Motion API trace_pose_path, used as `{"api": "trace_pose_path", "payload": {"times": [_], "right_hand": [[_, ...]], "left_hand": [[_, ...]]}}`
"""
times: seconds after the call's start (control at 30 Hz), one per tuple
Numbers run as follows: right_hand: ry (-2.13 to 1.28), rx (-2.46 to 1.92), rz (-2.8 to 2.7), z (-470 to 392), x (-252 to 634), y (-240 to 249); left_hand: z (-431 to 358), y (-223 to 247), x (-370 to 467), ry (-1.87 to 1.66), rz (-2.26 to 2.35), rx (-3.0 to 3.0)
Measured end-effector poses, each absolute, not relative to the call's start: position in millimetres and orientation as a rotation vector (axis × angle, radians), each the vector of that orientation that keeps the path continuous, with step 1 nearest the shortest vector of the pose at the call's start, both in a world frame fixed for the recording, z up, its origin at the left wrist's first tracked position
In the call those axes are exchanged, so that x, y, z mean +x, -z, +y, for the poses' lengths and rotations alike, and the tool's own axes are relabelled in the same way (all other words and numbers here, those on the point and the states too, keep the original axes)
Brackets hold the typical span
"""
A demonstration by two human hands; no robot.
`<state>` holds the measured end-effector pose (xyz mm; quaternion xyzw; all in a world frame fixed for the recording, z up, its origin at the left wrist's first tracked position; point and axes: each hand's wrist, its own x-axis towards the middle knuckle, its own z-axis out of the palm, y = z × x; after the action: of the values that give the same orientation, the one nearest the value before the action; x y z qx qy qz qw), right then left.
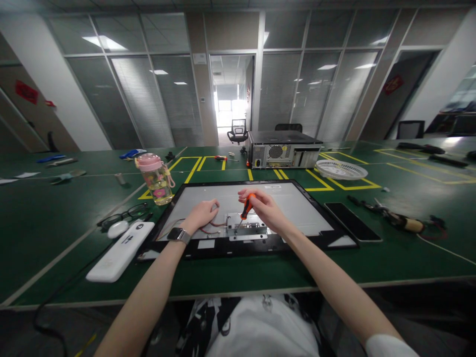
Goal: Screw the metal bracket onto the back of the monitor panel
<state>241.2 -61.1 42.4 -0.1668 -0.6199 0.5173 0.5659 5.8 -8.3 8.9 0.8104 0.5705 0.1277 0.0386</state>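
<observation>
In front of me a monitor panel (297, 203) lies face down, its grey metal back framed in black. A silver metal bracket (247, 227) sits near the panel's front edge. My right hand (263, 206) grips a screwdriver (247, 206) with an orange and black handle; its shaft tilts down onto the bracket's left part. My left hand (203, 214), with a watch (179, 235) on the wrist, rests on the panel left of the bracket with fingers stretched out and nothing visible in them. Thin wires (210, 229) run between that hand and the bracket.
Left of the panel are a pink-lidded bottle (154, 178), glasses (128, 213), a white mouse-like object (118, 229) and a white power bank (121, 252). Behind stand a computer case (284, 148) and white basket (342, 170). At right lie a black phone (352, 221) and wired parts (403, 221).
</observation>
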Motion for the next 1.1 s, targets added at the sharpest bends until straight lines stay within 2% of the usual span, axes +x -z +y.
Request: {"api": "trace_pose_path", "payload": {"times": [0.4, 0.67, 1.1], "right_hand": [[-1.012, -0.453, -1.537, -60, 245, -42], [-1.019, -0.455, -1.562, -64, 244, -43], [-0.633, -0.523, -1.682, -61, 241, -37]], "left_hand": [[-10, -10, 6, -0.38, 1.761, 2.473], [-8, -8, 5, -0.39, 1.753, 2.49], [-8, -8, 5, -0.391, 1.754, 2.501]]}}
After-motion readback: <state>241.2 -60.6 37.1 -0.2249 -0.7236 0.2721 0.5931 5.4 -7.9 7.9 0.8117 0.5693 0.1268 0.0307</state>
